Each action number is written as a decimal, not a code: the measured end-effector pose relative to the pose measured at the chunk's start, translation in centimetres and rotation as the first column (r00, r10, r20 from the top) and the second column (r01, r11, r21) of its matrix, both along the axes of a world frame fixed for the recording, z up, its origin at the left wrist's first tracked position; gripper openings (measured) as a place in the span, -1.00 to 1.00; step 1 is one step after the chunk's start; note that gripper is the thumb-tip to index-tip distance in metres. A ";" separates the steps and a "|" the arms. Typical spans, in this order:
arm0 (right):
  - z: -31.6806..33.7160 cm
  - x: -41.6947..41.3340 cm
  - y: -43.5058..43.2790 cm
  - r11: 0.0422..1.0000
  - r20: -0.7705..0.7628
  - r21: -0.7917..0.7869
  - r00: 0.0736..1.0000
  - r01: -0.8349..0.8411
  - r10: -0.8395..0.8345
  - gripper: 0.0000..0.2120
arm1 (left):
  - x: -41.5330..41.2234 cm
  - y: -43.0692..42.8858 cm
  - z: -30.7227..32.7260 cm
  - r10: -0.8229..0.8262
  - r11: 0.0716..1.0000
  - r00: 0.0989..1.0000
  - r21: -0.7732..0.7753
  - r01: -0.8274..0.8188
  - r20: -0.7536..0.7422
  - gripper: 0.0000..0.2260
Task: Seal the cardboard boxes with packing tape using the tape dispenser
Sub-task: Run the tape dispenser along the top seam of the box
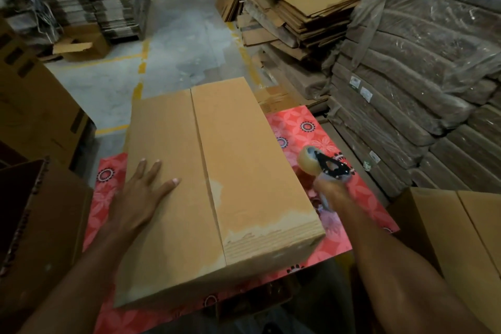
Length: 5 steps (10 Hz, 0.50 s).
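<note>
A long brown cardboard box (238, 160) lies in front of me on a red flowered mat (295, 130), its two top flaps closed along a bare centre seam. My left hand (141, 192) rests flat on the left flap with fingers spread. To the right of the box, my right hand (329, 192) grips the handle of a tape dispenser (329, 165), which carries a roll of clear tape and hovers over the mat, apart from the box. The near right corner of the box top looks scuffed and pale.
An open carton (35, 225) stands at my left and another closed box (461, 238) at my right. Wrapped bundles (423, 68) and flattened cardboard (303, 8) are stacked on the right. A concrete aisle with yellow lines (179, 35) runs ahead.
</note>
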State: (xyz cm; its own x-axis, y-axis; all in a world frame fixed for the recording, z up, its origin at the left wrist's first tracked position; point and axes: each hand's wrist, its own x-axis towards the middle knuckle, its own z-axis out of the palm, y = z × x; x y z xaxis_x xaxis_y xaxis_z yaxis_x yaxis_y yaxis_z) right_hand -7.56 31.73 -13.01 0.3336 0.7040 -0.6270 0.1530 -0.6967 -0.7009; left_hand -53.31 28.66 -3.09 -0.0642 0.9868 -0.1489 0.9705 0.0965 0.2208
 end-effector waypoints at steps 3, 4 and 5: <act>17.3 0.2 3.8 0.910 -0.418 0.396 0.906 0.118 0.064 -0.90 | 10.4 -4.7 0.5 0.131 0.990 0.962 0.019 -0.140 0.240 -0.30; 21.6 -1.3 4.0 0.917 -0.480 0.398 0.849 -0.012 0.219 -0.89 | 12.5 -5.4 0.0 0.099 0.994 0.988 0.026 -0.103 0.116 -0.31; 23.7 -4.4 3.8 0.906 -0.402 0.388 0.854 -0.169 0.331 -0.79 | 14.2 -6.2 1.2 0.030 0.999 0.996 -0.020 -0.032 -0.084 -0.32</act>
State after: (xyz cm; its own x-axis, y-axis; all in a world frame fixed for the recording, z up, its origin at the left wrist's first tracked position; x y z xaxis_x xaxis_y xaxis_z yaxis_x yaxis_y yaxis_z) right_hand -11.93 35.56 10.71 -0.1433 0.9133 -0.3814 -0.0966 -0.3964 -0.9130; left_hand -39.15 22.42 -1.87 -0.1080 0.9807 -0.1630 0.9820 0.1308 0.1366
